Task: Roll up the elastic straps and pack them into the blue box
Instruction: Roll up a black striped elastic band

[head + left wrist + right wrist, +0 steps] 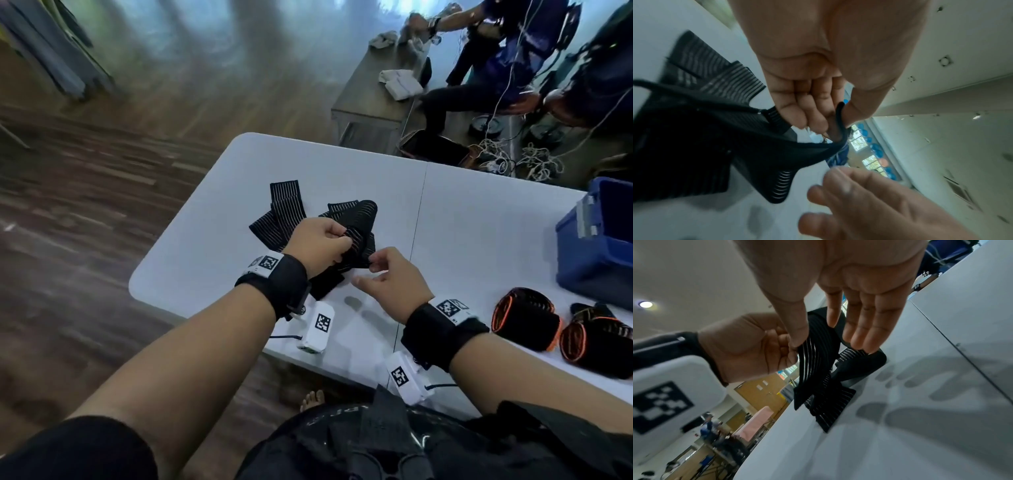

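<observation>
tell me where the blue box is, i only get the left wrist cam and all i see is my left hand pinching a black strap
Observer: In the head view the blue box stands at the right edge of the table, to the right of both hands.
Operator: any straps rolled
Observer: Two. One rolled strap and a second rolled strap, both orange-edged, lie on the table in front of the box, not in it.
Operator: has my right hand got the strap
Observer: In the right wrist view the right hand has thumb and forefinger at the black strap and its other fingers straight. Whether that is a firm grip I cannot tell.
</observation>
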